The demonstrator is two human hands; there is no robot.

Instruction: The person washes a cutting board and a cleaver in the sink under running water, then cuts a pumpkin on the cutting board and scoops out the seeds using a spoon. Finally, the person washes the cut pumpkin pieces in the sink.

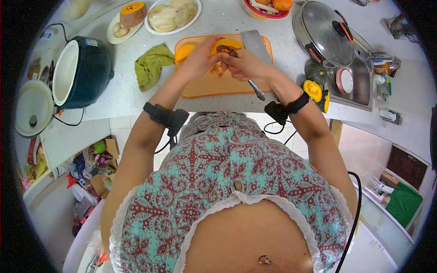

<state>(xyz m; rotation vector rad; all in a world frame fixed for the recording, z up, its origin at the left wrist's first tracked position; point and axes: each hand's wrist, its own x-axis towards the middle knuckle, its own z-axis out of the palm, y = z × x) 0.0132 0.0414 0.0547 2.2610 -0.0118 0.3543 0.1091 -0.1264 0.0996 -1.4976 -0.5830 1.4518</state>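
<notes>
A pumpkin piece (231, 42) with yellow-orange flesh is in my left hand (200, 58), whose fingers curl round its far side above the cutting board (205, 86). My right hand (248, 65) is closed round a spoon, and its metal handle (257, 91) sticks out toward my body. Something dark brown shows between the two hands, partly hidden by the fingers. Another pumpkin piece (184, 52) lies at the board's left side. Orange scraps (216, 69) are on the board below my hands. The broad blade of a cleaver (255, 44) rests at the board's right.
A green cloth (152, 66) and a dark pot (88, 73) are on the left. Behind stand a plate with a pumpkin chunk (133, 17), a dish of pale food (170, 18) and a red-rimmed bowl (268, 12). A lidded pan (323, 32), cut squash (312, 90) and sink (359, 93) are right.
</notes>
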